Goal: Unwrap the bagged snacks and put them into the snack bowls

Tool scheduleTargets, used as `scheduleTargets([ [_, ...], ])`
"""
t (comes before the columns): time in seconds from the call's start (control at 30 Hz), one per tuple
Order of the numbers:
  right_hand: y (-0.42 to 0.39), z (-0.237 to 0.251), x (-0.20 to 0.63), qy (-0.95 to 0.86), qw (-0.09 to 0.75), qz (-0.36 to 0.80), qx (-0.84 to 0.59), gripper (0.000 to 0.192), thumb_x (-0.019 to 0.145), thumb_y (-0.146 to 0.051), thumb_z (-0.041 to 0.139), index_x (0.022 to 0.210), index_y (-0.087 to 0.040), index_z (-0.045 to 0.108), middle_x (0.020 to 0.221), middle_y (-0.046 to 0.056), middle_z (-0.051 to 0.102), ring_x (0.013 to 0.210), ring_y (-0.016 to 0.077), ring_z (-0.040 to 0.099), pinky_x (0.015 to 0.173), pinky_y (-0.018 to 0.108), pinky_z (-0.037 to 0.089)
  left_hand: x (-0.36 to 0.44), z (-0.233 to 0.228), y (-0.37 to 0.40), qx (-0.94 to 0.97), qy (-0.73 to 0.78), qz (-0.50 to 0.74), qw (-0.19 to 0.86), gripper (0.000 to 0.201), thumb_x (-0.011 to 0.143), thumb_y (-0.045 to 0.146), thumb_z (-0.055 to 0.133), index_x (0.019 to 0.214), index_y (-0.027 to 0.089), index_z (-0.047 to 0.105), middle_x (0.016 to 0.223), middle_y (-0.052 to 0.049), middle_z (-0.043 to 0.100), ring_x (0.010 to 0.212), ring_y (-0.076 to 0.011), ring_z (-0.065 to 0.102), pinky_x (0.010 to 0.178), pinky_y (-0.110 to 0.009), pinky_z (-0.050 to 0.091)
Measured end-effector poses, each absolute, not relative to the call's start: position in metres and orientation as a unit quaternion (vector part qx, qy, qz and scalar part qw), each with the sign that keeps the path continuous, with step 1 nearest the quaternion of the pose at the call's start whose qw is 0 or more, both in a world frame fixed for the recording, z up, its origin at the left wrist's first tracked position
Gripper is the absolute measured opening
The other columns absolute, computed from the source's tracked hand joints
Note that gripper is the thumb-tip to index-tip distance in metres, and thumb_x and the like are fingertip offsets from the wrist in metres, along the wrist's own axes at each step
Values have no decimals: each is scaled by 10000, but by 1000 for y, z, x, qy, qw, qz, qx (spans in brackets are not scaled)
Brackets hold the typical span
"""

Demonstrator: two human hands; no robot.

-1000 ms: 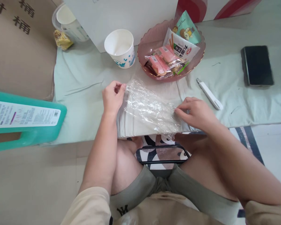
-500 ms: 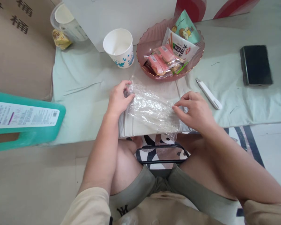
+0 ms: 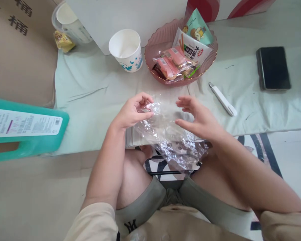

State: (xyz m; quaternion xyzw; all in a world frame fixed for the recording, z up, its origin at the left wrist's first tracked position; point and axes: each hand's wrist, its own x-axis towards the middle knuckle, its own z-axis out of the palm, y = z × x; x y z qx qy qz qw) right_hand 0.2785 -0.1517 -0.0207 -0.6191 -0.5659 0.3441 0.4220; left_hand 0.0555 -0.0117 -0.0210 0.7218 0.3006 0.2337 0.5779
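A crumpled sheet of clear plastic film (image 3: 180, 150) hangs over the table's front edge, its lower part above my lap. My left hand (image 3: 135, 110) pinches the film's upper left part between thumb and curled fingers. To the right, my right hand (image 3: 197, 117) is raised with thumb and fingers apart, close to the film and holding nothing. Just beyond the hands stands a pink ribbed bowl (image 3: 153, 43) with several wrapped snacks (image 3: 174, 62) in it. A white utility knife (image 3: 223, 98) lies right of my right hand.
A white paper cup (image 3: 126, 50) stands left of the bowl. Far right lies a black phone-like object (image 3: 273, 68). At left are a teal jug (image 3: 45, 140), a cardboard box (image 3: 27, 63), a yellow packet (image 3: 64, 41) and plastic containers (image 3: 72, 23). A white box (image 3: 132, 13) stands behind.
My right hand has let go of the film and opened. My left hand has moved right with its part of the film, and the film's lower end has slid further over the table edge.
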Motion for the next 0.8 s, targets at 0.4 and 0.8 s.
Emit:
scheduleTargets([
  [0.4, -131, -30, 268, -450, 507, 438, -590, 110, 802, -300, 676, 826, -219, 605, 882, 30, 725, 737, 168, 699, 701, 339, 582, 68, -26, -12, 510, 287, 280, 761, 714, 693, 568, 843, 1284, 282, 563, 1229, -75, 706, 1117, -258, 717, 893, -372, 608],
  [0.8, -137, -36, 290, -444, 563, 414, -561, 437, 758, -413, 814, 1108, -282, 588, 1196, 54, 709, 1028, 231, 733, 887, 414, 636, 88, -34, -25, 620, 371, 273, 635, 206, 887, 368, 680, 982, 186, 695, 1074, -69, 772, 826, -157, 762, 688, -262, 617],
])
